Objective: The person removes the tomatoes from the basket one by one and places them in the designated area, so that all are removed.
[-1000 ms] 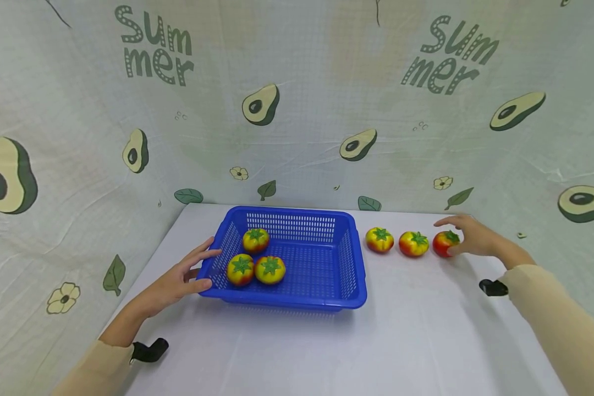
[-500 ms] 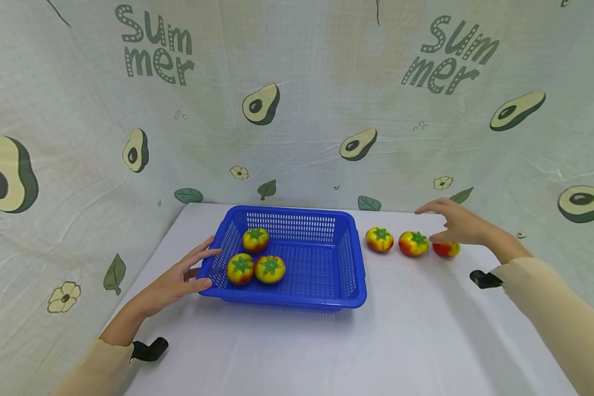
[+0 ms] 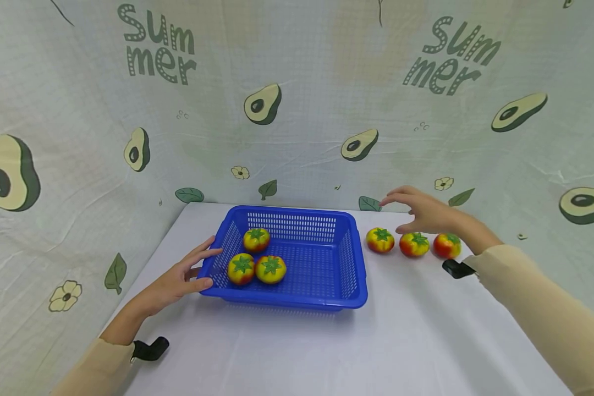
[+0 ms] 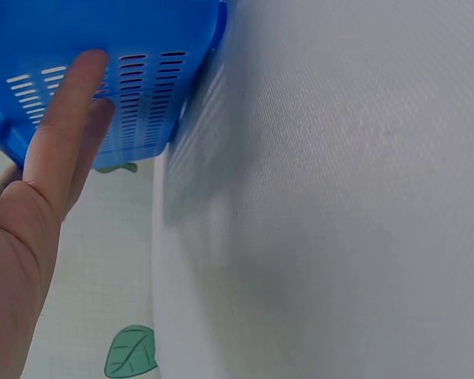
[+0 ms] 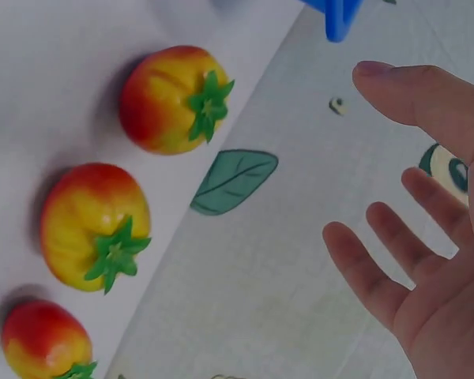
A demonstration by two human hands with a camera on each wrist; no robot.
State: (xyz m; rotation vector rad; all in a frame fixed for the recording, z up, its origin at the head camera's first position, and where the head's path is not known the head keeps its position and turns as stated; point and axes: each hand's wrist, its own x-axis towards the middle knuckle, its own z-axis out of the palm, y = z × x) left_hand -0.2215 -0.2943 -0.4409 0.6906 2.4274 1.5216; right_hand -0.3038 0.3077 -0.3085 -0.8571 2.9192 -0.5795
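Three red-and-yellow tomatoes with green leafy tops stand in a row right of a blue plastic basket (image 3: 307, 301): a left one (image 3: 380, 241), a middle one (image 3: 414, 245) and a right one (image 3: 447, 246). My right hand (image 3: 428, 213), fingers spread and palm bare, hovers over the middle tomato; the right wrist view shows the hand (image 5: 450, 308) apart from all three. Inside the basket, three more tomatoes (image 3: 270, 269) cluster at the left. Against the basket's left side rests my left hand (image 3: 175, 280), its fingers extended at the rim and wall (image 4: 103, 28).
A white table (image 3: 297, 352) carries everything. Behind it and along both sides hangs a pale cloth (image 3: 307, 165) printed with avocados and leaves. Black straps with small mounts (image 3: 150, 349) sit at both wrists.
My right hand has left the rightmost tomato and moved left and upward, passing over the row to above the middle one. The left hand, basket and tomatoes stay in place.
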